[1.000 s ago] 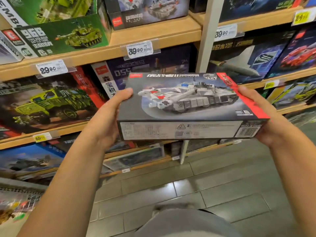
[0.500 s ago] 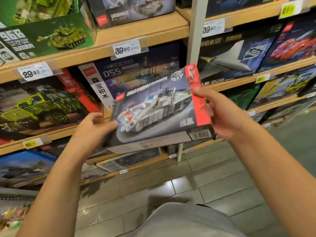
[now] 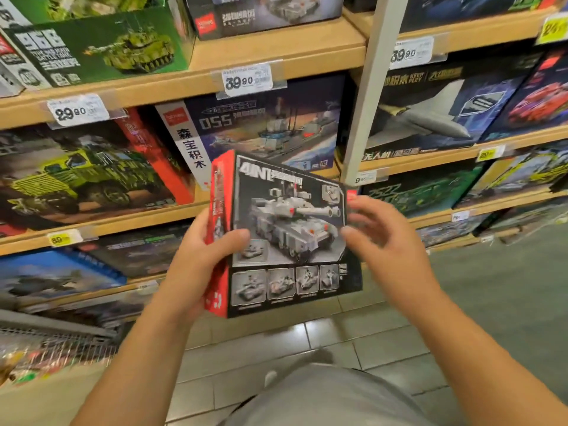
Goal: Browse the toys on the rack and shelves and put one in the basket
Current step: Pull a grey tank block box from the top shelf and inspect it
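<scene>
In front of the wooden shelves [image 3: 276,53], tank toy box [image 3: 292,238] held upright at chest height, back panel facing camera. Left hand [image 3: 199,256] grips its red side, thumb on the panel. Right hand [image 3: 378,238] fingers spread, touching the right edge, not clenched.

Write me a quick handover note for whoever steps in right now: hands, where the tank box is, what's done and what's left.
Left hand: grips the grey tank box by its red left edge, thumb on the printed face.
Right hand: at the box's right edge, fingers loosely spread; contact is blurred, cannot tell if it holds.
Box: upright in front of the shelves, off the shelf, the face with four small model pictures toward the camera.
Done: one toy picked and being inspected.
Left: put it in the basket; a wire basket edge shows lower left, blurred.
</scene>
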